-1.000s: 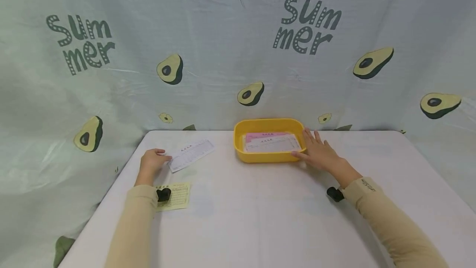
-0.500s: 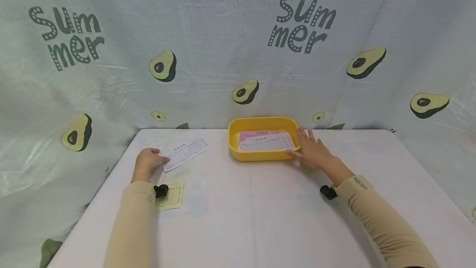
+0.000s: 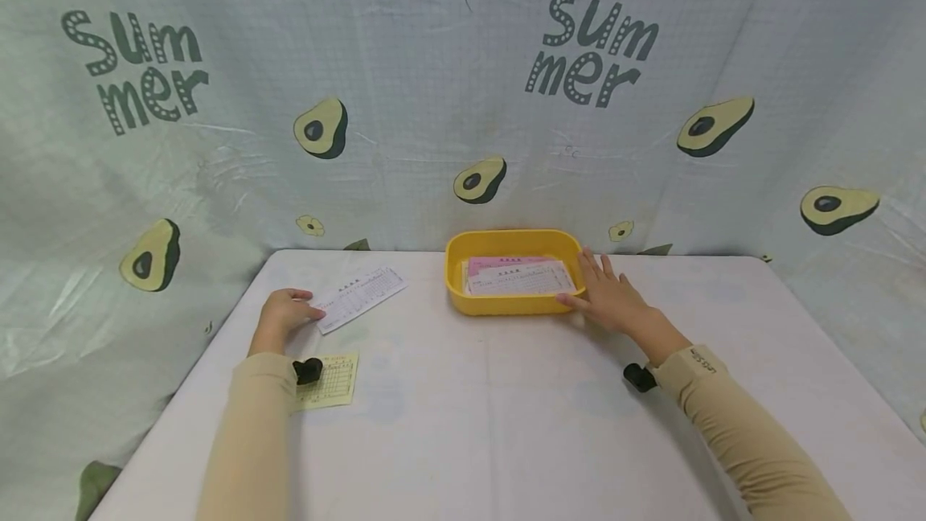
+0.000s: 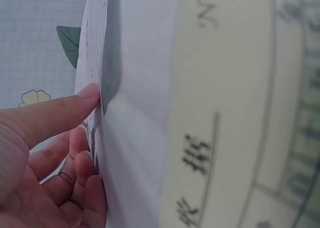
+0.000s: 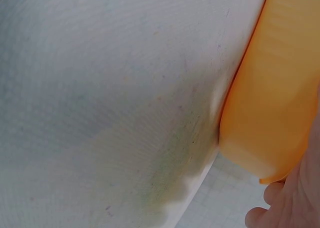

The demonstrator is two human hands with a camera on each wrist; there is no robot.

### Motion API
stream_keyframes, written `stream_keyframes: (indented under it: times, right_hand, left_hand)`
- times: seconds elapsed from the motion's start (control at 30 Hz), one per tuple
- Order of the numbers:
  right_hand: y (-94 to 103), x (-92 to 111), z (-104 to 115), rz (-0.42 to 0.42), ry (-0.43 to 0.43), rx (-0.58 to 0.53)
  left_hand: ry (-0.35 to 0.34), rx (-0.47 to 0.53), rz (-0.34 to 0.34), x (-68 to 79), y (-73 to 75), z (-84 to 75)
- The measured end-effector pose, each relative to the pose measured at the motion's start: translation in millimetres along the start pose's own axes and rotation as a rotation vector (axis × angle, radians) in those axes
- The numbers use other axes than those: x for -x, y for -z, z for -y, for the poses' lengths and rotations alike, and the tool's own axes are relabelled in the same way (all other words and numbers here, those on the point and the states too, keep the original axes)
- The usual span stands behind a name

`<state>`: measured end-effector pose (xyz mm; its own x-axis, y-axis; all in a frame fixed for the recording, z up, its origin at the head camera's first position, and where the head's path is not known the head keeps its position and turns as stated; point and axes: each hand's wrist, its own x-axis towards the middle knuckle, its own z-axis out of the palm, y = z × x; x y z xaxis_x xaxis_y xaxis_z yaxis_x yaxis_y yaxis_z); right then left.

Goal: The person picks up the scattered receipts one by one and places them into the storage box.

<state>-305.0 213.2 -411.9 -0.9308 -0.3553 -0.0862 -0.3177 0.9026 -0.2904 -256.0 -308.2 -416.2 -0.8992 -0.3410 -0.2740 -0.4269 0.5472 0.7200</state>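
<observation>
A white printed receipt (image 3: 362, 296) lies aslant on the table at the left back. My left hand (image 3: 282, 316) pinches its near left corner; in the left wrist view the thumb (image 4: 90, 93) is on top, with the other fingers at the lower edge. That edge stands slightly raised, casting a shadow. Under my left wrist is a yellow receipt (image 3: 336, 380), partly hidden by the wrist camera. My right hand (image 3: 611, 300) rests with spread fingers on the right end of a yellow tray (image 3: 463, 304), thumb at the front rim. Inside the tray lie a white receipt (image 3: 524, 278) and a pink receipt (image 3: 499, 261).
The white-covered table (image 3: 448, 416) reaches back to a hanging curtain (image 3: 405, 87) printed with avocados and lettering. The tray stands close to that back edge. Each wrist wears a small black camera (image 3: 639, 377).
The left thumb has reached a little further onto the white receipt and then drawn slightly back left. The head view has shifted a little. Tray and right hand stay together in place.
</observation>
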Motion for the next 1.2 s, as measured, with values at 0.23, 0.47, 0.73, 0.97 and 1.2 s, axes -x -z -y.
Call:
stream_keyframes:
  times: [0.23, 0.47, 0.73, 0.97, 1.2]
  right_hand:
    - [0.2, -0.7, -0.9, -0.010, 0.005, 0.006]
    - [1.9, 0.5, 0.7, -0.005, 0.004, 0.003]
    - [0.5, 0.7, -0.3, 0.002, -0.002, -0.010]
    - [-0.1, 0.6, -0.3, 0.002, -0.006, -0.007]
    - [0.0, 0.4, -0.3, 0.002, -0.004, -0.010]
  left_hand:
    - [-0.010, -0.034, 0.007, -0.3, 2.3, -1.9]
    - [0.039, -0.092, -0.005, 3.9, 5.0, -5.6]
    - [0.028, -0.104, -0.009, 1.1, 3.0, -0.6]
    - [0.031, -0.129, -0.020, 1.8, 2.9, 1.6]
    - [-0.006, -0.096, -0.016, 1.5, 2.2, 1.9]
